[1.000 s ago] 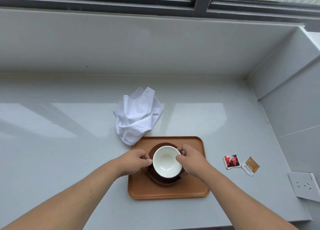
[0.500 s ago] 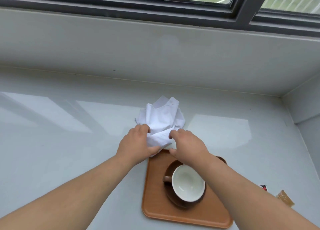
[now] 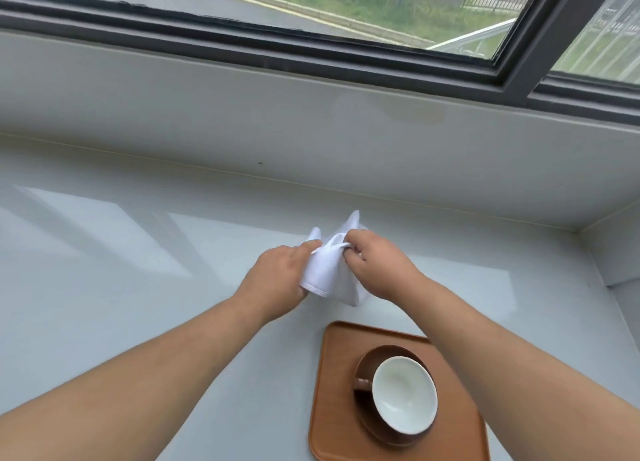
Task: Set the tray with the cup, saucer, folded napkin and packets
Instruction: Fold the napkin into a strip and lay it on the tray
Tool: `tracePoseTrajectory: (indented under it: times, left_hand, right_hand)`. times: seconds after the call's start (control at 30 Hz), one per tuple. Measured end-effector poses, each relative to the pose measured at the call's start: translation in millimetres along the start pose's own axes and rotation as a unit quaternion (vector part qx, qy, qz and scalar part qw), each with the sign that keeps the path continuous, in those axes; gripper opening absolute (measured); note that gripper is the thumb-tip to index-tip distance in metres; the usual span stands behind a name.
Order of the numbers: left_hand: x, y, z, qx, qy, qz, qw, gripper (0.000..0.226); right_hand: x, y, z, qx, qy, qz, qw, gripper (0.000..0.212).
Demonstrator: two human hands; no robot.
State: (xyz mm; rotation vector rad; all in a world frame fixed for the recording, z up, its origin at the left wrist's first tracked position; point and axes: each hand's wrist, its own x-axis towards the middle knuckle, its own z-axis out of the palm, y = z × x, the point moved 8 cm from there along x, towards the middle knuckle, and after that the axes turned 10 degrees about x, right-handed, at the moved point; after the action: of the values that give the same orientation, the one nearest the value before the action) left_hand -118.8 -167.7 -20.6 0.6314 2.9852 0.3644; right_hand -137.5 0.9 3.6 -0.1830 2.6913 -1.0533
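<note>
A white cloth napkin (image 3: 327, 273) hangs bunched between both hands, lifted off the grey counter beyond the tray. My left hand (image 3: 277, 284) grips its left side. My right hand (image 3: 375, 266) pinches its upper edge. The brown wooden tray (image 3: 336, 391) lies at the lower right. On it a dark brown saucer (image 3: 365, 412) carries a cup (image 3: 403, 400) with a white inside and a brown handle turned to the left. My right forearm crosses over the tray's right part. The packets are out of view.
The grey counter (image 3: 121, 287) runs left and toward me. A grey upstand and a dark-framed window (image 3: 311, 44) close off the far side. A side wall (image 3: 620, 252) rises at the right corner.
Both hands left the cup, reached past the tray and took hold of the napkin, which is now raised and gathered between them. My view has tilted up and left.
</note>
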Motion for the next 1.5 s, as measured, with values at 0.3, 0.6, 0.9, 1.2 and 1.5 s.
tracePoseTrajectory:
  times: [0.3, 0.6, 0.9, 1.2, 1.5]
  left_hand:
    - [37, -1, -169, -0.169, 0.063, -0.11, 0.977, 0.028]
    - [29, 3, -255, -0.134, 0.04, -0.031, 0.99, 0.016]
    - [-18, -94, -230, 0.285, -0.15, -0.076, 0.944, 0.012]
    - [-47, -154, -300, 0.255, 0.1, -0.197, 0.941, 0.02]
    - [-115, -153, -332, 0.197, 0.275, -0.026, 0.941, 0.044]
  right_hand:
    - [-35, -104, -59, 0.059, 0.154, -0.024, 0.986, 0.058]
    - [-39, -157, -65, 0.087, 0.129, 0.002, 0.988, 0.021]
    - [-9, -119, -126, -0.071, 0.155, -0.002, 0.985, 0.026]
    - [7, -176, -188, -0.144, 0.276, -0.081, 0.947, 0.038]
    - [-89, -198, -147, -0.203, 0.318, -0.173, 0.91, 0.024]
